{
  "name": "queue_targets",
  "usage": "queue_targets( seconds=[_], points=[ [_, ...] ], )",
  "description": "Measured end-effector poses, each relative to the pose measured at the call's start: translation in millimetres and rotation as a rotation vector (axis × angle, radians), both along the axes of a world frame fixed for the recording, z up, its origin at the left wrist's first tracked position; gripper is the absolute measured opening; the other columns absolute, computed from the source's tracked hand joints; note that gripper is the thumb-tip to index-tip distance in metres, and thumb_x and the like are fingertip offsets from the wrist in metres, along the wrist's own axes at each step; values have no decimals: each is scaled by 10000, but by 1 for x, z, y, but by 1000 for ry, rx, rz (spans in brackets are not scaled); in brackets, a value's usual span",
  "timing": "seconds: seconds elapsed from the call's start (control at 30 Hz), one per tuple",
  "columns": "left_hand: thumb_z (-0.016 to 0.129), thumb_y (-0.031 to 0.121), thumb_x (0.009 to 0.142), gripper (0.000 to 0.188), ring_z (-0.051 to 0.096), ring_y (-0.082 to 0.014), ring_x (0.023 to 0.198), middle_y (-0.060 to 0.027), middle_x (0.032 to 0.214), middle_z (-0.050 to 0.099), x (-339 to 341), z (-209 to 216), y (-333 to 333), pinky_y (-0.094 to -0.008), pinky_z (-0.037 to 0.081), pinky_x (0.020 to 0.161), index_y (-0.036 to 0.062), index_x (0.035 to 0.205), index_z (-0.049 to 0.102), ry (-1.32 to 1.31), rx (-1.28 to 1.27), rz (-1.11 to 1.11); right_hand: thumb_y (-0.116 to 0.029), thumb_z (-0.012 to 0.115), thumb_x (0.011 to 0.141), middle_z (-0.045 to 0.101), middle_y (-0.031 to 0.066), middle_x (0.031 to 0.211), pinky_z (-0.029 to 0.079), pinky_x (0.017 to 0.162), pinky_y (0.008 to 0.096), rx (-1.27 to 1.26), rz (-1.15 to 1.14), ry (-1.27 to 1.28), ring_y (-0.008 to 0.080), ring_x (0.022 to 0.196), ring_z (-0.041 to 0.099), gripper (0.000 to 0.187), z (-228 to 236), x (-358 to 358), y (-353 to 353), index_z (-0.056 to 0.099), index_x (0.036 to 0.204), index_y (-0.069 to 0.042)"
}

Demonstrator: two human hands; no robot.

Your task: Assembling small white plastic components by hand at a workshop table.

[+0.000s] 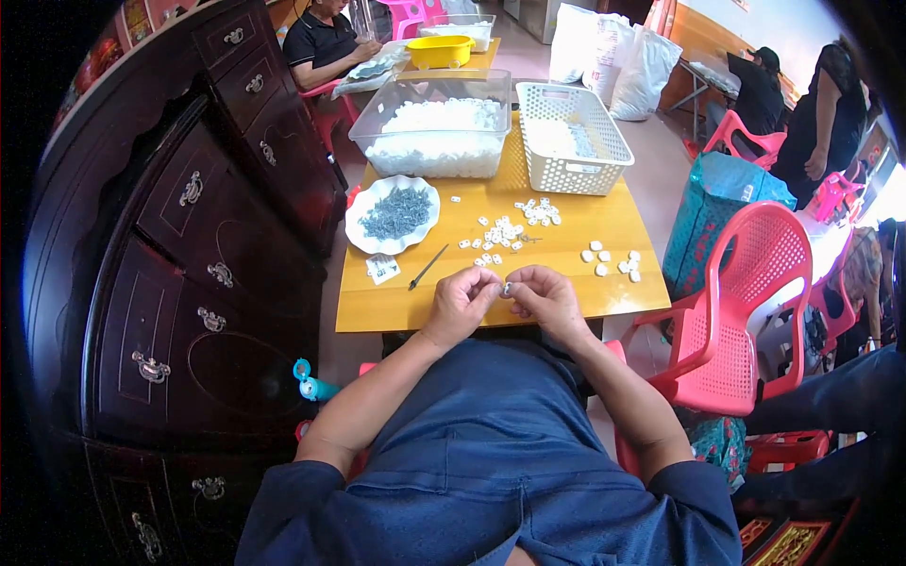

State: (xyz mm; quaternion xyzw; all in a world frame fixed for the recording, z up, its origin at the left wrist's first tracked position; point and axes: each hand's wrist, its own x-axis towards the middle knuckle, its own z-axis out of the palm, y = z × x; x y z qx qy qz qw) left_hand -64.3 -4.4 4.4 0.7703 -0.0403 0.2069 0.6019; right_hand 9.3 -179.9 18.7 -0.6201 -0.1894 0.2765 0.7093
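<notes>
Just over the near table edge, my right hand (550, 300) pinches a small white plastic piece (507, 289) between thumb and forefinger. My left hand (461, 304) meets it from the other side, its thumb and forefinger pressed together; what they hold is too small to make out. Beyond my hands lies a loose pile of small white plastic pieces with dark holes (503, 232). To the right sit several plain white rounded pieces (601, 256). A slim dark rod (429, 266) rests left of my hands, near a scalloped white plate (353, 219) heaped with small grey screws (397, 213).
A clear bin (369, 141) and a white perforated basket (578, 181), both holding white pieces, stand at the table's far end. Dark cabinets (189, 274) line the left. A red plastic chair (727, 321) stands close on the right. Other people (326, 47) sit and stand farther off.
</notes>
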Motion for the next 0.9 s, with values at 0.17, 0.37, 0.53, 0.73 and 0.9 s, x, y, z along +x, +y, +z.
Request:
queue_targets(
  seconds=[0.17, 0.37, 0.53, 0.73, 0.9],
  points=[
    [662, 70, 949, 72, 562, -29, 665, 14, 777, 656, -2, 3, 0, -205, 462, 589, 2, 932, 675, 18, 38, 12, -115, 679, 942, 717, 40, 884, 530, 667, 230, 24, -19, -54, 90, 737, 651, 152, -4, 0, 2, 663, 1052, -11],
    [673, 57, 932, 60, 593, -34, 696, 1, 796, 686, -1, 2, 0, -210, 484, 616, -1, 923, 682, 25, 63, 39, -103, 683, 932, 715, 47, 863, 536, 685, 234, 3, -43, -77, 95, 751, 659, 150, -7, -1, 7, 663, 1041, -2],
    [681, 54, 924, 61, 599, -30, 714, 0, 818, 691, 3, 0, 1, -205, 485, 625, -1, 948, 691, 93, 67, 33, -106, 674, 936, 712, 52, 854, 536, 691, 240, 3, -53, -91, 99, 755, 658, 156, -16, 4, 7, 656, 1047, 2],
    [674, 72, 925, 139, 585, -40, 682, 5, 853, 692, 11, 9, 11, -200, 489, 640, 1, 1041, 701, 65, 18, 34, -101, 656, 959, 699, 24, 864, 495, 687, 213, 67, -76, -57, 68, 747, 627, 114, -8, 10, 2, 638, 1038, -22],
    [711, 113, 855, 180, 624, -93, 651, -64, 844, 724, 48, 17, 32, -273, 514, 621, -6, 988, 726, 75, 339, 158, -113, 661, 954, 706, 18, 882, 483, 672, 212, 42, -137, -23, 73, 734, 629, 125, -5, 18, -6, 628, 1042, -31]
  ],
)
